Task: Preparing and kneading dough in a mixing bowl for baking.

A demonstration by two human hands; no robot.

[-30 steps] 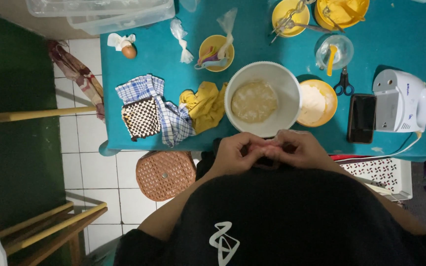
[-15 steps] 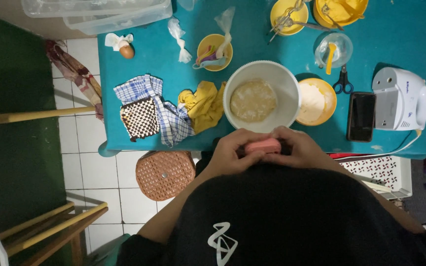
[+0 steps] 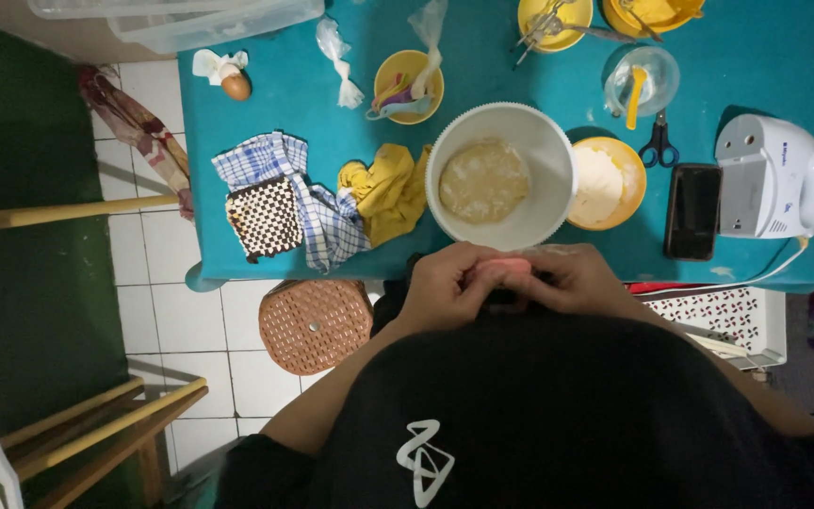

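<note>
Pink, soft lump of dough point(image 3: 504, 270) sits pinched between both hands at the near edge of the teal tabletop point(image 3: 756, 57), close against the person's black shirt. The left hand point(image 3: 445, 287) and right hand point(image 3: 572, 280) each close their grip on it from opposite sides, fingers curled over the top. Just beyond them stands a white fluted bowl point(image 3: 546, 203) holding a pale round of dough point(image 3: 483, 181). Even pressure from both sides, judged from here, would keep the lump from tearing.
</note>
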